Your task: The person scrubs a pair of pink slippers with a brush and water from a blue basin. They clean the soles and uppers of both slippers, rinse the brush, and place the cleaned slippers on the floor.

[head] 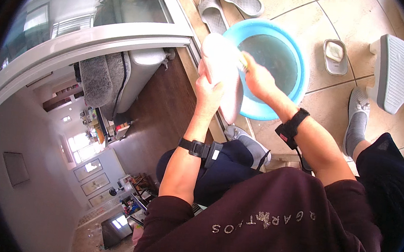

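Observation:
A pale pink, overexposed slipper or shoe (230, 74) is held in my left hand (208, 88), its long side tilted along the near edge of a blue plastic basin (303, 88). My right hand (258, 77) grips a small brush (243, 63), whose head is against or very near the right side of the shoe. Its bristles are mostly hidden. Cloudy water (273, 56) lies in the basin below. Right of the basin, a bar of soap (334, 52) sits in a metal-looking dish (336, 68) on the tiles.
Grey slippers (213, 13) lie beyond the basin on the tiled floor (323, 97). A grey-and-white plastic step stool (397, 74) stands at the right. At the left are a white sliding-door frame (123, 40) and a room with a sofa (142, 66). My shod feet flank the basin's near side.

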`<state>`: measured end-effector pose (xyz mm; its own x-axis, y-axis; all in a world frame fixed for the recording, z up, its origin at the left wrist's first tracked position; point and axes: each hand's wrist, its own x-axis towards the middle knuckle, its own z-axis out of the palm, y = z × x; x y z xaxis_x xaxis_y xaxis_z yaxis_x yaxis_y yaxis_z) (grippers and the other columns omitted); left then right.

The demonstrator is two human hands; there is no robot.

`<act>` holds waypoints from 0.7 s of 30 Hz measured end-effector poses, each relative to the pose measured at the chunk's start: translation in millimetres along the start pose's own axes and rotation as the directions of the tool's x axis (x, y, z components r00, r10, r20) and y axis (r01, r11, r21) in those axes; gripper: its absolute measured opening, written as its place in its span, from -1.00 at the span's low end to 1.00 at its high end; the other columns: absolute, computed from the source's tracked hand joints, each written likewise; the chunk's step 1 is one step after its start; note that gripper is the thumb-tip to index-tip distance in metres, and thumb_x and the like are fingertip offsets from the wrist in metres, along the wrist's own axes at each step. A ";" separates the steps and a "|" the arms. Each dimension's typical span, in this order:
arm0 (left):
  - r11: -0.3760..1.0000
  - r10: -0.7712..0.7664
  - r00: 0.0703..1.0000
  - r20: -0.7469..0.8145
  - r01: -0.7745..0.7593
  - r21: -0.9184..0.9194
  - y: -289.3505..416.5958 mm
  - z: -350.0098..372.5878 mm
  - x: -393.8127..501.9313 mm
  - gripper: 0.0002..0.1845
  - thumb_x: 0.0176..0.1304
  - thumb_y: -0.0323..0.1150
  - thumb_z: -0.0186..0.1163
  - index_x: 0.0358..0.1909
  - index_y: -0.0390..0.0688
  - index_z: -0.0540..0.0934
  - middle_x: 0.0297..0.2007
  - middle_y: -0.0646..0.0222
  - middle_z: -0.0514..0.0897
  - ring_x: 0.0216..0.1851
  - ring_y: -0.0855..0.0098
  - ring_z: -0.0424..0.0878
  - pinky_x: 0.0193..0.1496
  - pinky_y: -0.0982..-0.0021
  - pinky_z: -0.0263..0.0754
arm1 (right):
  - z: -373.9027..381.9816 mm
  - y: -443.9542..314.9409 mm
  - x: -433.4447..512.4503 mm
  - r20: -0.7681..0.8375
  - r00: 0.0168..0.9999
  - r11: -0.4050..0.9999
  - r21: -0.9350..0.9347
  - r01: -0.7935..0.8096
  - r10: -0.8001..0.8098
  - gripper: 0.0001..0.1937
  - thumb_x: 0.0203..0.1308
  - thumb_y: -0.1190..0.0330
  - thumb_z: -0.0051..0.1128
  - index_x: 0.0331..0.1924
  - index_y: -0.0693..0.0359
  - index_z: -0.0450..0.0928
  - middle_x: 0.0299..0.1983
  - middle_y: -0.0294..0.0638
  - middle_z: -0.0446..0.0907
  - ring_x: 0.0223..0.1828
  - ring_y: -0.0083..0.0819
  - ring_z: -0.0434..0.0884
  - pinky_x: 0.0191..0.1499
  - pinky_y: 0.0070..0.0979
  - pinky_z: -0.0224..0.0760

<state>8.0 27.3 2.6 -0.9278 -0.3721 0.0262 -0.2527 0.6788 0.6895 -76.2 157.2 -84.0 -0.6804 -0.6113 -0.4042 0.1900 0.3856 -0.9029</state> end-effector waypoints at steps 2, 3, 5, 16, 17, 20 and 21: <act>0.985 -0.155 0.988 0.020 0.157 -0.078 0.2 -2.4 3.0 -0.54 0.02 -0.46 0.26 0.01 -0.35 0.48 -0.18 0.20 0.67 -0.10 0.38 0.64 -0.03 0.37 0.52 | -3.1 0.5 0.7 -0.289 0.948 0.971 0.153 0.183 -0.133 -0.46 0.25 0.38 -0.15 0.34 -0.08 0.18 0.03 0.12 0.54 0.06 0.07 0.53 0.10 -0.11 0.36; 0.968 -0.208 0.977 0.038 0.211 -0.139 0.8 -2.9 4.8 -0.55 0.01 -0.46 0.27 0.01 -0.35 0.49 -0.17 0.24 0.66 -0.10 0.42 0.63 -0.03 0.39 0.52 | -6.2 -3.3 2.9 -0.412 0.875 0.918 0.183 0.351 -0.253 -0.47 0.25 0.38 -0.16 0.34 -0.07 0.19 0.06 0.12 0.52 0.09 0.06 0.52 0.12 -0.12 0.35; 0.913 -0.251 0.964 0.091 0.267 -0.308 3.7 -5.0 5.3 -0.53 -0.01 -0.45 0.31 0.01 -0.32 0.50 -0.16 0.29 0.65 -0.13 0.47 0.61 -0.03 0.42 0.50 | -14.2 -12.6 2.6 -0.415 0.861 0.876 0.244 0.416 -0.293 -0.48 0.27 0.27 -0.08 0.33 0.06 0.21 0.10 0.08 0.50 0.13 -0.06 0.51 0.18 -0.25 0.33; 0.883 -0.190 0.967 0.169 0.244 -0.401 5.1 -5.7 6.4 -0.53 -0.02 -0.42 0.40 -0.01 -0.30 0.55 -0.12 0.38 0.63 -0.11 0.52 0.58 0.02 0.44 0.47 | -50.7 -43.4 7.7 -0.360 0.897 0.728 0.537 0.425 -0.257 -0.49 0.35 0.02 -0.07 0.22 0.18 0.39 0.00 -0.06 0.55 -0.05 -0.34 0.58 0.05 -0.41 0.41; 0.887 -0.214 0.960 0.182 0.269 -0.375 4.1 -5.1 6.8 -0.46 -0.04 -0.40 0.41 0.04 -0.29 0.51 -0.04 0.35 0.58 -0.04 0.49 0.55 0.07 0.41 0.44 | -48.8 -45.3 5.9 -0.359 0.870 0.793 0.388 0.470 -0.339 -0.48 0.33 0.00 -0.06 0.24 0.15 0.38 0.01 -0.05 0.53 -0.04 -0.29 0.58 0.05 -0.39 0.42; 0.885 -0.252 0.946 0.202 0.310 -0.348 2.9 -2.4 7.7 -0.31 -0.11 -0.38 0.42 0.15 -0.26 0.43 0.14 0.30 0.45 0.13 0.41 0.46 0.19 0.35 0.38 | -38.1 -49.6 -2.1 -0.406 0.802 0.866 0.048 0.498 -0.438 -0.41 0.27 -0.09 -0.03 0.30 -0.01 0.30 0.05 -0.03 0.45 0.01 -0.09 0.56 0.04 -0.31 0.44; 0.874 -0.265 0.941 0.210 0.326 -0.361 3.4 -1.9 7.6 -0.30 -0.11 -0.38 0.42 0.16 -0.26 0.43 0.16 0.29 0.43 0.16 0.40 0.44 0.21 0.34 0.37 | -35.4 -50.2 -3.9 -0.433 0.771 0.864 -0.037 0.502 -0.466 -0.41 0.27 -0.09 -0.03 0.30 0.00 0.30 0.05 -0.03 0.45 0.01 -0.10 0.56 0.05 -0.32 0.44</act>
<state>0.6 25.6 6.5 -0.8641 -0.3966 -0.3099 -0.4244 0.2429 0.8723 -108.2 164.7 -31.9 -0.9202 -0.3516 0.1722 -0.2029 0.0519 -0.9778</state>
